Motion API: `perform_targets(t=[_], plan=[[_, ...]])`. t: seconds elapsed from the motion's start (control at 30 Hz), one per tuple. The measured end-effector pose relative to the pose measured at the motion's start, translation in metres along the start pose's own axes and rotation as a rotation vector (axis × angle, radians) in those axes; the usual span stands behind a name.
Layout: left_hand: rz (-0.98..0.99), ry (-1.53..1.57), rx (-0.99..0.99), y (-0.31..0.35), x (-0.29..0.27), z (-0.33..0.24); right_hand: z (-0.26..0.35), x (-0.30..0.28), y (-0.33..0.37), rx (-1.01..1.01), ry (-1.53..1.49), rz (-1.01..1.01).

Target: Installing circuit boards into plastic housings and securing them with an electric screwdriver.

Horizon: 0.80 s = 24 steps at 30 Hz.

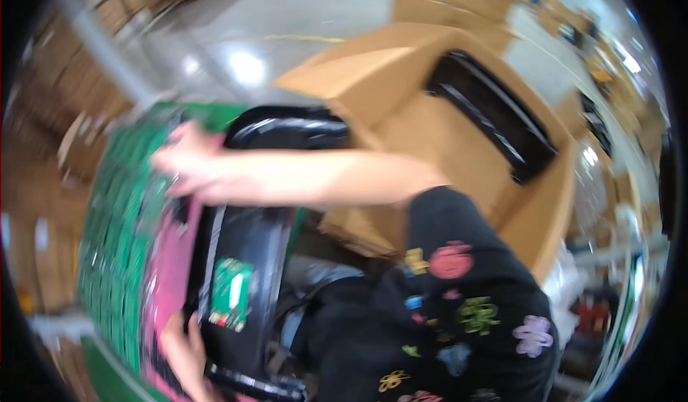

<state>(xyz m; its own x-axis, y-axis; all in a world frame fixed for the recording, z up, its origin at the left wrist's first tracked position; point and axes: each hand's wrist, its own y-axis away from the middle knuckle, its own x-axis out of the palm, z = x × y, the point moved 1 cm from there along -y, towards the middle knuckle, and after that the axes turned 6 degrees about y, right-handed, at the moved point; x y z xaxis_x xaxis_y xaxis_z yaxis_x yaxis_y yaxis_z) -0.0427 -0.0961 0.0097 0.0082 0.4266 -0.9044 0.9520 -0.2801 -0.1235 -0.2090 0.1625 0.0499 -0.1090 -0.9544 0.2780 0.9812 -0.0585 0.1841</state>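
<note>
A long glossy black plastic panel (251,259) with a green-and-white label (231,294) lies lengthwise in front of me at left. My left hand (185,352) is at its near left edge, with thumb and fingers closed around the rim. My right arm reaches across the panel. My right hand (190,164) is at the far left, by the top of a pink sheet (170,259) that runs along the panel's left side; motion blurs its fingers, and what they hold cannot be made out. Beyond the arm is a curved, glossy black end piece (283,126); the arm hides how it meets the panel.
A stack of green, film-wrapped pieces (111,251) stands left of the pink sheet. At right is a large open cardboard box (408,130) with a long black plastic part (494,115) inside. Brown cartons (68,61) are piled at far left. Grey floor (208,29) shows beyond.
</note>
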Motion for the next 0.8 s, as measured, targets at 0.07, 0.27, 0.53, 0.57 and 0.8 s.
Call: perform_targets(t=[0.07,0.27,0.53,0.57,0.8], plan=[[-0.036,-0.003,-0.002,-0.002,0.0,-0.021,0.02,-0.038,0.019,-0.151,0.096,0.091],[-0.198,0.178,-0.044,0.02,-0.018,-0.038,0.07,-0.137,0.031,-0.619,0.123,-0.071],[-0.906,0.121,-0.252,0.131,-0.083,0.021,0.078,-0.314,0.026,-1.0,0.802,-0.82],[-1.003,-0.359,-0.298,0.126,-0.093,-0.031,0.067,-0.343,0.026,-1.027,0.958,-0.879],[-0.83,-0.057,-0.042,0.027,-0.035,-0.046,-0.018,-0.53,0.121,-0.166,1.58,-1.346]])
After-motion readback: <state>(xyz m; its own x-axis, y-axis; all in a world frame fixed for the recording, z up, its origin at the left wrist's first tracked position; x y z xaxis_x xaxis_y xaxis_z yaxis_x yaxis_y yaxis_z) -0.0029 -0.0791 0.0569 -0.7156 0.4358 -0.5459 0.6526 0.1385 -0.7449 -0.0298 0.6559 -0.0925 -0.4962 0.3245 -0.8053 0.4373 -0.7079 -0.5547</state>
